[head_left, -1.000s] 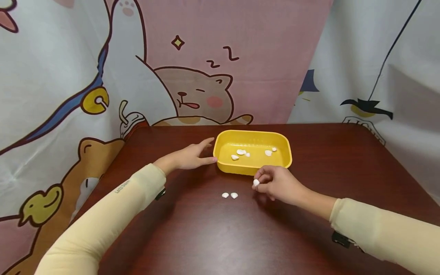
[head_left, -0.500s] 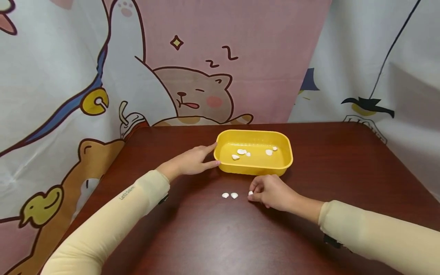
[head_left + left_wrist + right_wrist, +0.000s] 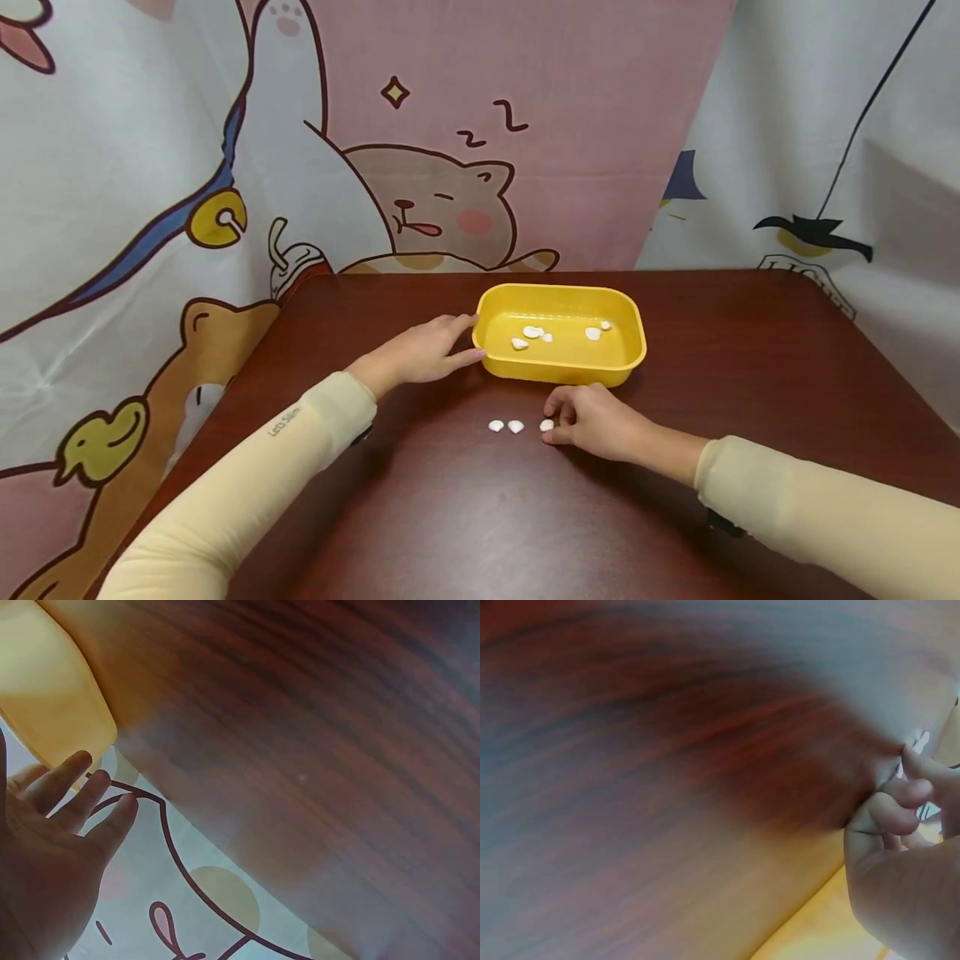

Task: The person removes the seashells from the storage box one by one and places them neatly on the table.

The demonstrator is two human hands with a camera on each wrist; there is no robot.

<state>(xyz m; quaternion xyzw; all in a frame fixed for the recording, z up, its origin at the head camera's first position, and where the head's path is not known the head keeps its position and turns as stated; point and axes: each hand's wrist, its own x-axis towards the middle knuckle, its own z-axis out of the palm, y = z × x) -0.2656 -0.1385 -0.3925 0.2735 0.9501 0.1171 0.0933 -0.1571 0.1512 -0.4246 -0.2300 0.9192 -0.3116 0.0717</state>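
Lying scattered in yellow tray (image 3: 517,367): several white pieces (image 3: 592,334).

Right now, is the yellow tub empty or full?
Neither: white pieces lie in the yellow tub, but most of it is bare.

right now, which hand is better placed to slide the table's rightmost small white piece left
Right, likely: the right hand is curled at that small white piece, while the left hand is at the left end of the yellow rectangular plastic tray.
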